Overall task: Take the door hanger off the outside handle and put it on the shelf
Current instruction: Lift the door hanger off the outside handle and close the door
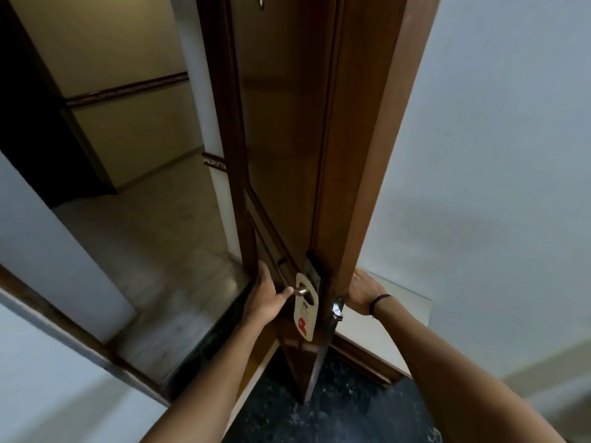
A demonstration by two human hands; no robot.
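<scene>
A white door hanger (305, 306) with a red mark near its bottom hangs on the metal outside handle (300, 291) of a dark wooden door (281, 129). The door stands open and I see it almost edge-on. My left hand (265, 298) is at the outside face, with its fingertips closed on the end of that handle, just left of the hanger. My right hand (364, 294), a dark band on its wrist, lies against the inside face of the door above the inside handle (337, 306). Its fingers are hidden behind the door edge.
The doorway opens on the left to a corridor with a pale stone floor (153, 251) and beige walls. A wooden door frame (80, 334) runs along the lower left. A white wall (495, 155) fills the right side. Dark speckled floor (335, 407) lies below the door.
</scene>
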